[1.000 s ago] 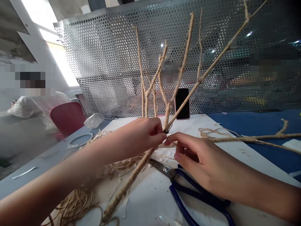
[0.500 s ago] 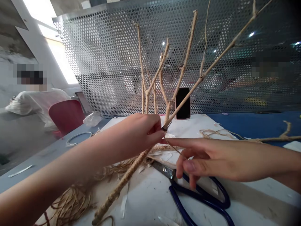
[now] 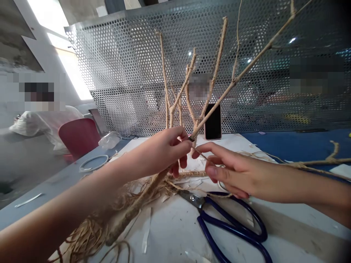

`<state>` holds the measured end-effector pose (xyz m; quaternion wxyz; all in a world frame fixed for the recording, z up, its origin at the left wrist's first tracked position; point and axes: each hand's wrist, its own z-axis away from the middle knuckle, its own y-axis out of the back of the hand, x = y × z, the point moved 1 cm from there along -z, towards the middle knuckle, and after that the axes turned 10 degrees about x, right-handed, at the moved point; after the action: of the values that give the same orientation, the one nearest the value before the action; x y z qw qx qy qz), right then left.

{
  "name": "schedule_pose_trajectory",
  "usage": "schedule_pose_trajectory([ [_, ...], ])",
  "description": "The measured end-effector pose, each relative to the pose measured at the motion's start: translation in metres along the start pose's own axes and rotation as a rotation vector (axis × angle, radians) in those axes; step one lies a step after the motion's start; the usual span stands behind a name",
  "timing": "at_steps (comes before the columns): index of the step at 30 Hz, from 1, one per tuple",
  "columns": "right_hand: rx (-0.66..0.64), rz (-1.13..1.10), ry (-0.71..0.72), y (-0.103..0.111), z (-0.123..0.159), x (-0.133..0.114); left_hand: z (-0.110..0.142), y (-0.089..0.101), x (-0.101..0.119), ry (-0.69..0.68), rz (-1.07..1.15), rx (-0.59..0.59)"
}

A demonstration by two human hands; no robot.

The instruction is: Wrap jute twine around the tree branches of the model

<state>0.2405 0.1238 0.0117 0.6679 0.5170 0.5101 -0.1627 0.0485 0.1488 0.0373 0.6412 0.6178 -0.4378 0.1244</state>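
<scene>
My left hand (image 3: 175,149) is closed around a long bare branch (image 3: 251,65), which slants from lower left to upper right. Below the hand, its lower stretch (image 3: 137,204) is wrapped in twine. A thin twine strand (image 3: 201,154) runs from the branch to my right hand (image 3: 230,170), whose thumb and fingers pinch it. Under my right hand lie large scissors (image 3: 193,198) with dark blue handles, blades partly beneath twine. A heap of loose twine (image 3: 87,233) spreads under my left forearm.
Several twine-wrapped branches (image 3: 171,109) stand behind my hands, before a perforated metal screen (image 3: 123,73). A phone (image 3: 213,122) leans there. Another wrapped branch (image 3: 315,162) lies at right. At left are a white ring (image 3: 94,163), a plastic bag (image 3: 109,140) and a seated person on a red chair (image 3: 79,135).
My right hand has drawn its stretched forefinger back from the branch and curled it, still pinching the twine. My left hand has risen slightly, its lower fingers now showing beneath.
</scene>
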Motion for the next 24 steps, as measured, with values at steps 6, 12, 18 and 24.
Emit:
schedule_pose_trajectory([
  [6, 0.156, -0.007, 0.081, -0.003, -0.001, -0.008, -0.005, -0.016, -0.008, 0.009, 0.155, 0.087],
  [12, 0.171, -0.167, 0.091, -0.006, -0.005, -0.002, -0.007, -0.032, -0.015, -0.081, 0.334, 0.15],
  [18, 0.184, -0.353, -0.004, -0.018, -0.014, 0.017, 0.0, -0.045, -0.013, -0.148, 0.324, 0.235],
  [24, 0.185, -0.546, 0.029, -0.017, -0.015, 0.02, 0.007, -0.046, -0.004, -0.207, 0.206, 0.317],
])
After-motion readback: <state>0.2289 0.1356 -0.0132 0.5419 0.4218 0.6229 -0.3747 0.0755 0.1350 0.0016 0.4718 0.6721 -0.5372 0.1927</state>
